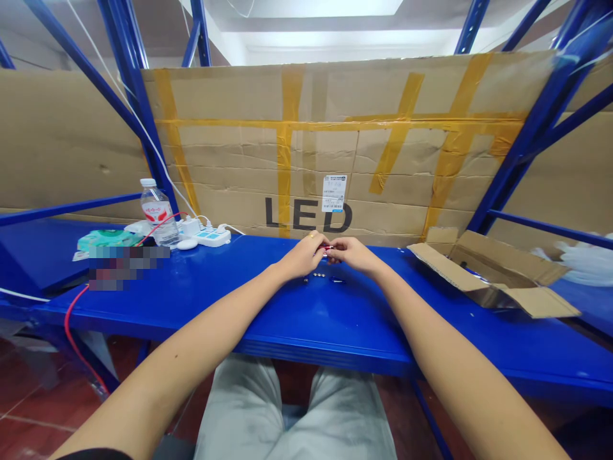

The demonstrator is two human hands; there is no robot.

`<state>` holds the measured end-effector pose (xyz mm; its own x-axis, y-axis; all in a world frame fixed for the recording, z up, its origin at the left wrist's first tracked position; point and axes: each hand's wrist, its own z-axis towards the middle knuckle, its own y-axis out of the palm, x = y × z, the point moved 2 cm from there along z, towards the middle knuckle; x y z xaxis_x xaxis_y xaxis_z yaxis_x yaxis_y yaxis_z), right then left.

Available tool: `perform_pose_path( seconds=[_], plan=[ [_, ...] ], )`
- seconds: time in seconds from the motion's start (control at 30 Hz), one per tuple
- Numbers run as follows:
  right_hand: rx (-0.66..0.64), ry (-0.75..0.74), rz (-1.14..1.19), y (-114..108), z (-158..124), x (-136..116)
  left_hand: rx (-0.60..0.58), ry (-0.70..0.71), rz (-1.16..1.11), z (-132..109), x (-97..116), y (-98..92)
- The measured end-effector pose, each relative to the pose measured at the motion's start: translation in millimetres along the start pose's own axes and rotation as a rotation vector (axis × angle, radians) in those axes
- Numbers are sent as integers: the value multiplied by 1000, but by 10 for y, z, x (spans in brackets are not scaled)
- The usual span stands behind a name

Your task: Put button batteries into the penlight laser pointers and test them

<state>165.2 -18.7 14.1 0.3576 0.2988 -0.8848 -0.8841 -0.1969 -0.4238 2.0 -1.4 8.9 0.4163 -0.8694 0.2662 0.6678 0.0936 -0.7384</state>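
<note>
Both hands meet over a small red-tipped part at the back of a blue metal shelf.

The left hand [301,255] and the right hand [352,253] are brought together, fingertips pinched on a tiny red part [328,248] held just above the blue shelf [306,313]; its exact kind is too small to tell. Directly below the hands, a few small dark metal pieces [320,276] lie in a row on the shelf. Behind them a taped cardboard sheet marked "LED" [335,147] closes off the back. To the right sits an open cardboard box [498,271], well apart from the hands. To the left stand a water bottle [157,214], a white power strip [208,235] and a green tissue pack [105,241], with a red cable [71,319] hanging over the shelf edge.
</note>
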Motion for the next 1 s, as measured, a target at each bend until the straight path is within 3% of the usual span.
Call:
perform_pose_path(
  seconds=[0.37, 0.5, 0.67, 1.0],
  plan=[
    [-171, 105, 47, 49, -105, -88, -99, -49, 226, 12, -36, -75],
    [-129, 99, 176, 70, -85, -55, -68, -88, 191, -21, 6, -103],
    [-26, 59, 100, 48, -38, 17, -44, -96, 116, -30, 22, -100],
    [-24, 73, 182, 44, -35, 17, 3, -52, 173, -23, -20, -53]
  ],
)
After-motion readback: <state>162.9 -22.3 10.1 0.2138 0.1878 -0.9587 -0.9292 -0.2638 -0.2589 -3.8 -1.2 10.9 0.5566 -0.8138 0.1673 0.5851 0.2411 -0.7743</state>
